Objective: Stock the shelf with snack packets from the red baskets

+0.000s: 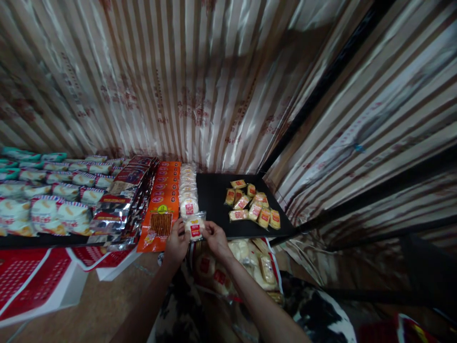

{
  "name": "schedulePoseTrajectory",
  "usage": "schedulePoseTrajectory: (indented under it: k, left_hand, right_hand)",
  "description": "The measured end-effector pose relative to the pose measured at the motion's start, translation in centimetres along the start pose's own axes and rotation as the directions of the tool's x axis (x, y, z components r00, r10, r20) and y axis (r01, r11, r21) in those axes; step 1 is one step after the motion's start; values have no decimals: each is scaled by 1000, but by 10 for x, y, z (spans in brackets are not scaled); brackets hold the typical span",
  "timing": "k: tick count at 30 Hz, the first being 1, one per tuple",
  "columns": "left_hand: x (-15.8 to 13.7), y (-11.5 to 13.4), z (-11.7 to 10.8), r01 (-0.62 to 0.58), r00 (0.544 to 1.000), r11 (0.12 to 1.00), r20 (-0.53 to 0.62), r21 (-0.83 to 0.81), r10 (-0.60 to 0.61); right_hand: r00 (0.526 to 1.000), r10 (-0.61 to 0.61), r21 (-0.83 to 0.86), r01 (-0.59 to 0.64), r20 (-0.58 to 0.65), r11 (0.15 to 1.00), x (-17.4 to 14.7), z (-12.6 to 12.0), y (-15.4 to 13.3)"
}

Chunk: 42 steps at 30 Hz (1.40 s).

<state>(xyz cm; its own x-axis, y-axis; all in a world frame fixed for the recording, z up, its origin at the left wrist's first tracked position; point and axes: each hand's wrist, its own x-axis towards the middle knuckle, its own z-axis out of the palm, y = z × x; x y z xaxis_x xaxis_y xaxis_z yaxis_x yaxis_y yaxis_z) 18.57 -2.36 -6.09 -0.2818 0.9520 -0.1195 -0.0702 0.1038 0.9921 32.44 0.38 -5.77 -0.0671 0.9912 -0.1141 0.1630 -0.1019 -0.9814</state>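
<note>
Between my left hand [178, 241] and my right hand [216, 239] is a clear-wrapped white rice cracker packet [194, 229] with a red label. The fingers of each hand pinch one side of it, at the front edge of a black shelf [212, 200]. Right behind it runs a row of similar white packets [188, 190], overlapping toward the back. Beside my left hand lies a column of orange snack packs [162, 209]. Farther right on the shelf, a loose group of small yellow packets [255, 206] with red labels lies apart from my hands.
Below the shelf, an open bag [246, 257] holds more white and yellow packets. Dark shiny pouches [123, 195] and rows of white bread-like packs [67, 190] fill the left. Red baskets [32, 276] stand underneath. A striped curtain [200, 95] and dark frame bars [321, 90] enclose the shelf.
</note>
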Motion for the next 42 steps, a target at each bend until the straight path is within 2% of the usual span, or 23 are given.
schedulePoseTrajectory:
  k: [4, 9, 13, 16, 20, 23, 29, 37, 42]
  left_hand:
    - [7, -1, 2, -44, 998, 998, -44, 38, 45]
    - [15, 18, 5, 7, 997, 959, -70, 284, 13]
    - [18, 29, 6, -6, 994, 902, -92, 432, 51]
    - [20, 29, 9, -13, 991, 860, -110, 510, 80]
    - [23, 19, 14, -49, 986, 845, -109, 533, 126]
    - [24, 4, 17, -123, 974, 826, -90, 551, 206]
    - [23, -16, 22, -251, 925, 714, -54, 654, 375]
    - [27, -18, 20, -272, 912, 671, -39, 690, 409]
    - [28, -18, 20, -267, 917, 664, -27, 699, 398]
  right_hand:
    - [999, 15, -146, -21, -45, 989, 16, 12, -2]
    - [990, 7, -427, -66, -139, 902, 23, 19, -13]
    - [983, -54, -572, -57, -174, 818, 25, 22, -19]
    - [984, -51, -609, -65, -171, 790, 27, 24, -20]
    - [984, -48, -614, -67, -169, 786, 30, 26, -18]
    - [982, -60, -621, -65, -177, 781, 31, 26, -15]
    - [980, -68, -658, -72, -185, 750, 29, 29, -13]
    - [982, -122, -730, -24, -147, 683, 29, 36, -13]
    - [981, -123, -717, -25, -153, 696, 31, 37, -13]
